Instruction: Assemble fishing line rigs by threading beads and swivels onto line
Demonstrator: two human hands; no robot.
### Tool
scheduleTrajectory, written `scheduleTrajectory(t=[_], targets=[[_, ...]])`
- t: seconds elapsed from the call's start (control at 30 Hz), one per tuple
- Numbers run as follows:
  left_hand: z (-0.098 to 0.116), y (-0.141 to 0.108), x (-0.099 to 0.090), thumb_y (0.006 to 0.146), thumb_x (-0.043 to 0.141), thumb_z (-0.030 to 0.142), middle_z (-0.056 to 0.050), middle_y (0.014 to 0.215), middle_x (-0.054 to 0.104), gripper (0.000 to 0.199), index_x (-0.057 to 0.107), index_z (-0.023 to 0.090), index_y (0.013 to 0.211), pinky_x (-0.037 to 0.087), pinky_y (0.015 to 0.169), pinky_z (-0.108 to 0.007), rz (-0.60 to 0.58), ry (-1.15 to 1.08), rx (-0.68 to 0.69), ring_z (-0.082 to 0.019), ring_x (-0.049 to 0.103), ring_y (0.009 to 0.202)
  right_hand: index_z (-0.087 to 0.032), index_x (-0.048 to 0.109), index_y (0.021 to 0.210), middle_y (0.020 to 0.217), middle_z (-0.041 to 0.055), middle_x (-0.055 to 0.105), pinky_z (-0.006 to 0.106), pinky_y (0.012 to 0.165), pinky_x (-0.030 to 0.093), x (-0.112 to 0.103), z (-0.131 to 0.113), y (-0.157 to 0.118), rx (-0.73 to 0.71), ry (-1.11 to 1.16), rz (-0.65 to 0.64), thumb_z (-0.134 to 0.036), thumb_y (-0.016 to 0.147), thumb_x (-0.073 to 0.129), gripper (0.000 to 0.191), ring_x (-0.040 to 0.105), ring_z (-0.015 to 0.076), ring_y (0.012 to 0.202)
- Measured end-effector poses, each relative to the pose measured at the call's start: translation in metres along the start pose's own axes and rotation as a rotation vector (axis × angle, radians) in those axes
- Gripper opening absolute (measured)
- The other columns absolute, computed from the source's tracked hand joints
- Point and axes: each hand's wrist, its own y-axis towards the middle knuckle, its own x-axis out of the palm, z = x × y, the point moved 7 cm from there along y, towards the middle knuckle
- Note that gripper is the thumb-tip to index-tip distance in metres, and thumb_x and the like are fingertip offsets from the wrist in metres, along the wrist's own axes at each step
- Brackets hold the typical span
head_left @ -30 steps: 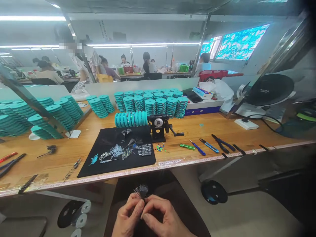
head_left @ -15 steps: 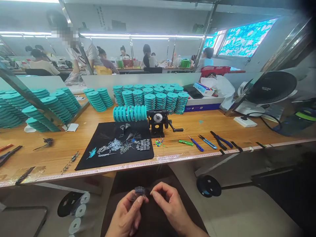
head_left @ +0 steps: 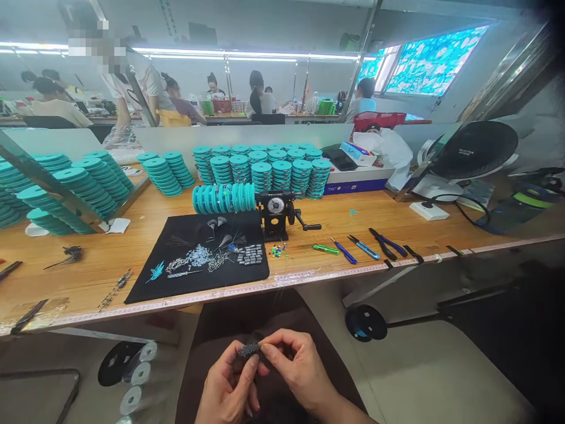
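Note:
My left hand pinches a small dark bristly bundle between thumb and fingers, over the dark cloth on my lap. Right beside it, my right hand has thumb and forefinger pressed together at the bundle's right edge; what lies between these fingertips is too small to tell. Above the hands, a black mat on the table carries grey cylinders, pale blue bits and small metal parts. Behind it stands a black crank device with teal spools on its shaft.
Stacks of teal spools line the table's back. Pliers, blue snips, a green tool and coloured beads lie right of the mat. A black fan stands at the right. Several people sit or stand beyond the partition.
My right hand has moved left, its fingertips now at the bundle, where a gap was before. The dark bundle is tilted differently. The whole view has shifted slightly.

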Motion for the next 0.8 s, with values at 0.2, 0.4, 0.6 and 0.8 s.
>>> scheduleTrajectory(t=[0.2,0.4,0.6,0.8], targets=[[0.003,-0.002,0.002,0.081,0.061,0.057,0.008,0.049,0.050,0.040,0.055,0.018,0.075,0.029,0.029,-0.012,-0.049,0.108,-0.007,-0.003,0.039,0.027,-0.015,0.070,0.074,0.057,-0.0035,0.049,0.022,0.049,0.031,-0.001,0.004,-0.002,-0.001,-0.158,0.039,-0.030,0.085,0.064,0.020,0.039,0.0104,0.054],[0.003,0.000,-0.003,0.077,0.063,0.061,0.010,0.043,0.044,0.044,0.054,0.019,0.072,0.025,0.027,-0.011,-0.052,0.101,-0.041,-0.001,0.029,0.027,-0.019,0.074,0.087,0.075,0.0014,0.068,0.022,0.059,0.042,0.000,-0.001,-0.002,-0.064,-0.085,0.018,-0.029,0.089,0.061,0.016,0.057,0.0147,0.066],[0.000,-0.002,0.000,0.074,0.065,0.063,0.012,0.037,0.038,0.047,0.051,0.019,0.069,0.016,0.028,-0.010,-0.098,-0.019,-0.110,0.000,0.023,0.026,-0.027,0.075,0.089,0.082,-0.0016,0.074,0.025,0.073,0.044,-0.002,-0.006,-0.001,-0.152,-0.252,0.043,-0.021,0.089,0.060,0.016,0.064,0.0163,0.076],[0.003,-0.004,0.001,0.075,0.064,0.062,0.012,0.038,0.038,0.045,0.053,0.019,0.071,0.016,0.027,-0.010,-0.112,-0.053,-0.153,-0.001,0.023,0.026,-0.029,0.074,0.090,0.084,-0.0033,0.075,0.032,0.088,0.039,-0.001,-0.004,-0.004,-0.145,-0.341,0.034,-0.019,0.091,0.060,0.018,0.065,0.0177,0.078]])
